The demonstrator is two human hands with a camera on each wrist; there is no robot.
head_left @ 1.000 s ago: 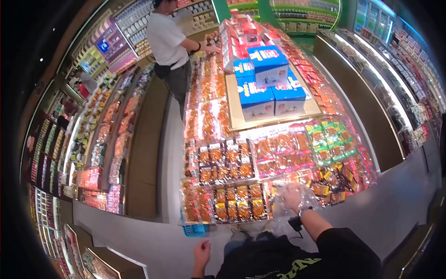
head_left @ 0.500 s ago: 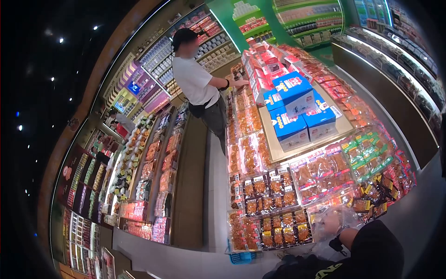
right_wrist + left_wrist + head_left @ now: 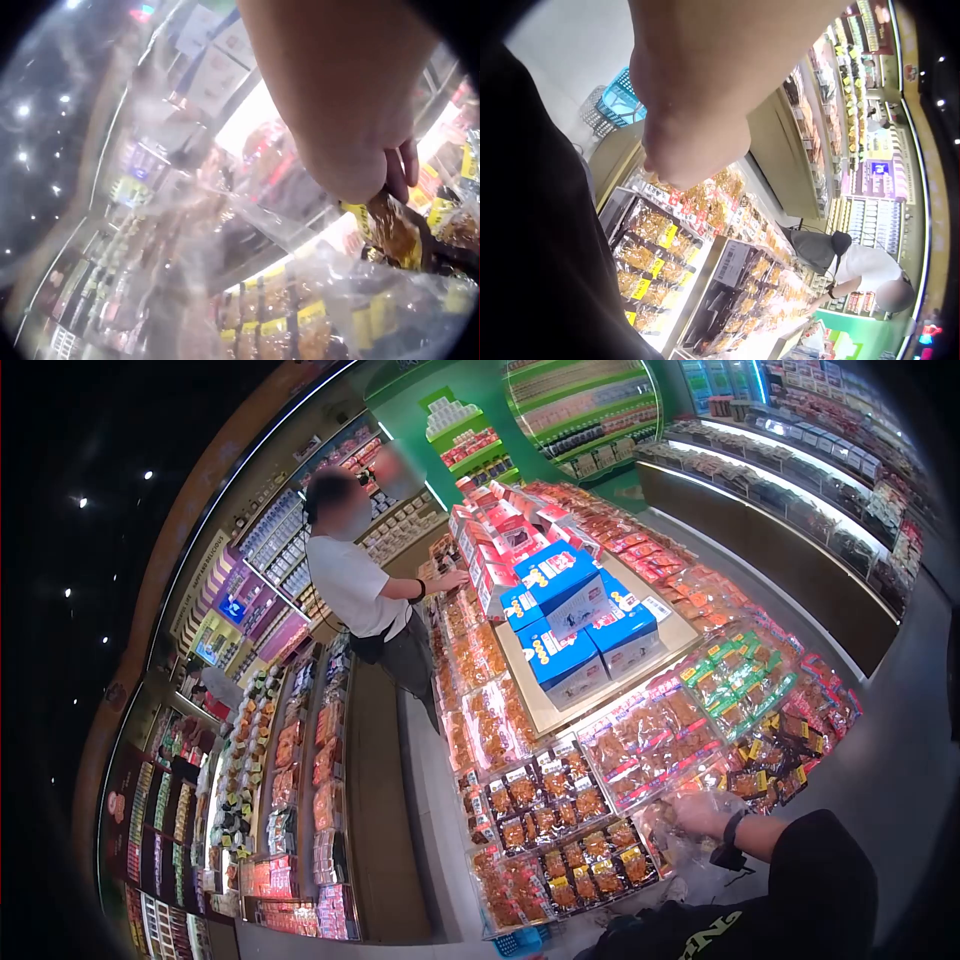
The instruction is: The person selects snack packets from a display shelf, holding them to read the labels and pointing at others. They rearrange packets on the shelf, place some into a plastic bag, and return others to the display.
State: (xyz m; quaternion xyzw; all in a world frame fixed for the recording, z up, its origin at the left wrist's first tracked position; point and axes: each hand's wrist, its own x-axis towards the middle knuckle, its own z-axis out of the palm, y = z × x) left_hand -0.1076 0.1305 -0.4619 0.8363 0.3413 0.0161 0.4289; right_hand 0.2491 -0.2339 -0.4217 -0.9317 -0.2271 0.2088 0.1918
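In the head view my right hand [image 3: 700, 815] reaches over the front right part of the snack display. The right wrist view shows its fingers pinching a snack packet [image 3: 401, 234] with a brown filling and black and yellow wrapping. A clear plastic bag [image 3: 660, 828] hangs about that hand and spreads across much of the right wrist view. My left hand [image 3: 694, 146] is loosely curled in front of the display's near edge, with nothing seen in it. Below it are dark trays of snack packets [image 3: 649, 259] with yellow labels. The head view does not show the left hand.
Blue boxes [image 3: 560, 645] are stacked on a wooden board [image 3: 545, 720] mid-display, with red and white cartons [image 3: 515, 535] behind. A person [image 3: 350, 585] in a white shirt stands at the left side. A blue basket [image 3: 622, 97] is low near the display's corner.
My head view has tilted and swung, and the left hand has left it. The right hand stays over the same front part of the display, near the clear bag.
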